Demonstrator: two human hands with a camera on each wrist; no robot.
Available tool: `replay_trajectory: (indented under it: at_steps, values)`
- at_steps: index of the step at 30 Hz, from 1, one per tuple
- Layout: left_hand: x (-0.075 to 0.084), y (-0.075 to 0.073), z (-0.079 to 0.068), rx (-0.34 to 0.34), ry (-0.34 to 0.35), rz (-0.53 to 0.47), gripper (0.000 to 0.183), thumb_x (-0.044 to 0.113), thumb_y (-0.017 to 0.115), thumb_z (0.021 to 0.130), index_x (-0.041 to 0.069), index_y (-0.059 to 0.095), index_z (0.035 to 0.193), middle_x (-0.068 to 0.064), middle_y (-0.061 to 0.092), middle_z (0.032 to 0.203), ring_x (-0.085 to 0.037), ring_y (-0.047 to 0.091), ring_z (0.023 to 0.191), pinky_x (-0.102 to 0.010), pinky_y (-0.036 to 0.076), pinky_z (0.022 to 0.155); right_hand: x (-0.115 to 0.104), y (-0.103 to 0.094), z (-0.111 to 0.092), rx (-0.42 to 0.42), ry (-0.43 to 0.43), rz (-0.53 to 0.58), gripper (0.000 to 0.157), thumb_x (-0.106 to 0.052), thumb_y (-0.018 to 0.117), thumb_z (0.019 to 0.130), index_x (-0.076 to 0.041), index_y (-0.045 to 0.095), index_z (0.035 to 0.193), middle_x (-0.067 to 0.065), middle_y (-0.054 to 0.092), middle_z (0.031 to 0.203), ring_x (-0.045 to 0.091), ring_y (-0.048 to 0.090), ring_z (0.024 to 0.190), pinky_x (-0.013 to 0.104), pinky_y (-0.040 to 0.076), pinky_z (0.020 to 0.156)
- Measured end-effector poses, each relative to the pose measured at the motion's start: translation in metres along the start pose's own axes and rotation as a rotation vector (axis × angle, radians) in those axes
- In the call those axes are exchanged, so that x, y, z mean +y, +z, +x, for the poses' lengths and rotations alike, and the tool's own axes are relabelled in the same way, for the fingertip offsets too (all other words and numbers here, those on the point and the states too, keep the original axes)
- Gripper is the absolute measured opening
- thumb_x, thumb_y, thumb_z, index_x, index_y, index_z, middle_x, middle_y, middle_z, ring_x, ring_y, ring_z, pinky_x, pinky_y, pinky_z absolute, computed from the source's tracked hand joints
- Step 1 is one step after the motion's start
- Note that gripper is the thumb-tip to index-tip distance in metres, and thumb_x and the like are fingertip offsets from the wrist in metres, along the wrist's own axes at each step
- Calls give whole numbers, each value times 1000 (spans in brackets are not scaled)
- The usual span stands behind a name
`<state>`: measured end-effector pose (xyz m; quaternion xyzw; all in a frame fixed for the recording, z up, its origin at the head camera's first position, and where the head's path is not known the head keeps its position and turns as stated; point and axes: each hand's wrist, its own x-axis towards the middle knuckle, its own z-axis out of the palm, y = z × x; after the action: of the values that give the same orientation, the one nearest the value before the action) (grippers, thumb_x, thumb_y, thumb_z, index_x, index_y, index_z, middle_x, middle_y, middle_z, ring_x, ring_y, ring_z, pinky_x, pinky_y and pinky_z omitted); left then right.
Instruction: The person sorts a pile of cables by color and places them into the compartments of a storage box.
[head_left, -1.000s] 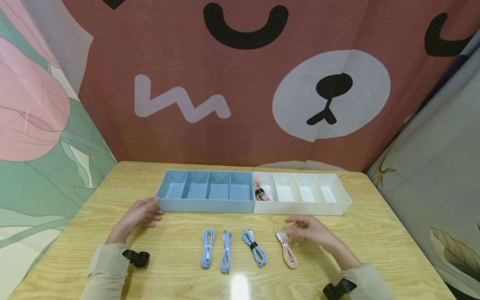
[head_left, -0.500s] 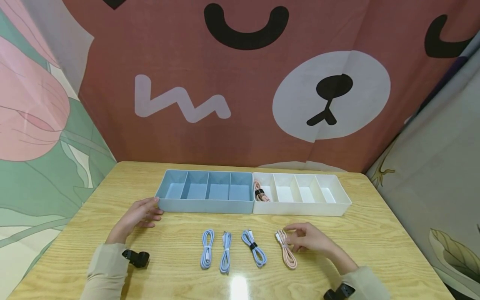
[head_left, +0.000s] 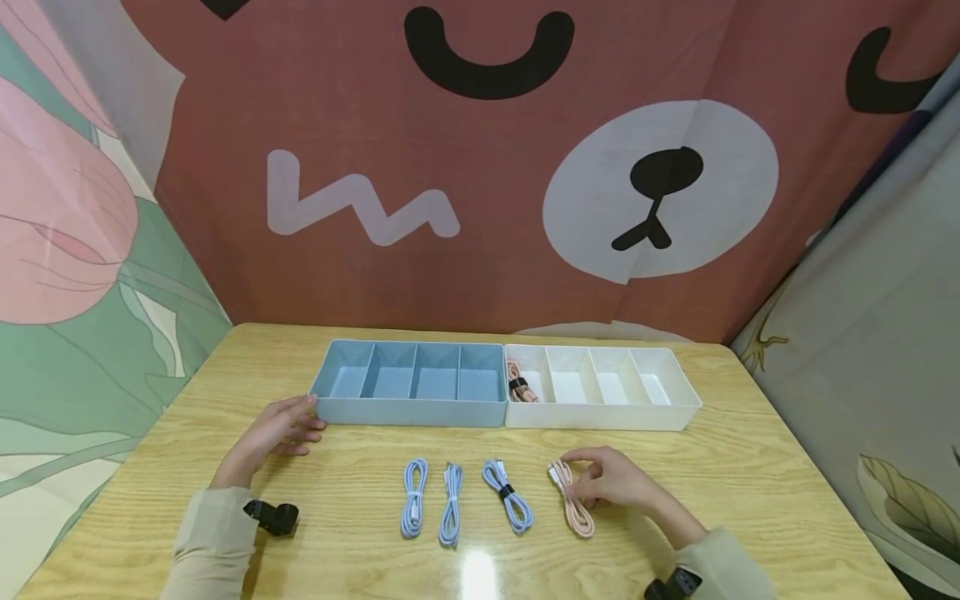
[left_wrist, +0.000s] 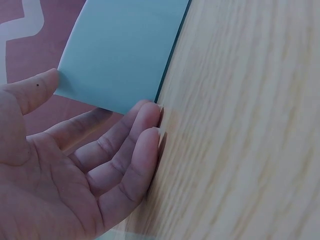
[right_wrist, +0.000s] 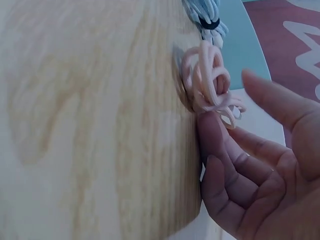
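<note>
My left hand [head_left: 272,432] rests at the left end of a blue divided storage box [head_left: 412,412]. In the left wrist view its thumb touches the box's upper edge, and the other fingers bend loosely by the bottom corner. My right hand [head_left: 618,481] is at a coiled pink charging cable [head_left: 578,515] with white plugs, lying on the table. In the right wrist view the fingertips are right against the pink coil [right_wrist: 206,82], while the thumb stands apart from it. Three coiled blue cables, the left [head_left: 413,500], middle [head_left: 451,504] and right [head_left: 507,497], lie in a row.
A white divided box [head_left: 600,417] adjoins the blue one on its right. Its leftmost compartment holds a pink cable [head_left: 519,383] with a black tie. Behind the wooden table [head_left: 337,550] hangs a brown curtain [head_left: 487,283] with a cartoon bear face.
My right hand has moved slightly down and left, from beside the pink cable onto it, with the fingers lowered. The left hand and the boxes have stayed in place.
</note>
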<state>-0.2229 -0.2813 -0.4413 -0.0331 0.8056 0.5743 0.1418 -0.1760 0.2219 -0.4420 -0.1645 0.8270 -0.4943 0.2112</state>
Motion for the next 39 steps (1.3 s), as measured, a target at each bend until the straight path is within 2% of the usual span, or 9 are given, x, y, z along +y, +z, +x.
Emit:
replay_trajectory:
  at_steps: [15, 28, 35, 39]
  values:
    - [0, 0, -1, -6, 3, 7, 78, 50, 40, 94, -11, 21, 138, -13, 63, 97, -18, 63, 81, -34, 53, 67, 0, 4, 1, 29, -20, -61, 51, -8, 71, 78, 13, 50, 119, 11, 62, 61, 24, 61, 55, 28, 47, 48]
    - [2, 1, -2, -1, -6, 2, 76, 48, 41, 94, -11, 22, 138, -13, 63, 98, -18, 63, 82, -35, 52, 68, 2, 5, 1, 2, -45, -37, 41, 1, 64, 79, 14, 51, 115, 11, 63, 64, 20, 61, 55, 28, 49, 50]
    - [1, 0, -1, 4, -8, 3, 77, 49, 41, 93, -11, 23, 138, -12, 63, 98, -17, 63, 82, -34, 52, 68, 5, 2, 1, -8, -27, 36, 42, 1, 65, 79, 16, 49, 115, 14, 62, 63, 14, 58, 54, 24, 46, 49]
    - [1, 0, -1, 6, -14, 0, 77, 50, 42, 93, -10, 23, 138, -12, 63, 98, -17, 63, 82, -34, 52, 68, 7, 1, 0, -7, -18, 46, 36, 1, 62, 79, 15, 52, 111, 9, 60, 62, 9, 53, 53, 22, 44, 49]
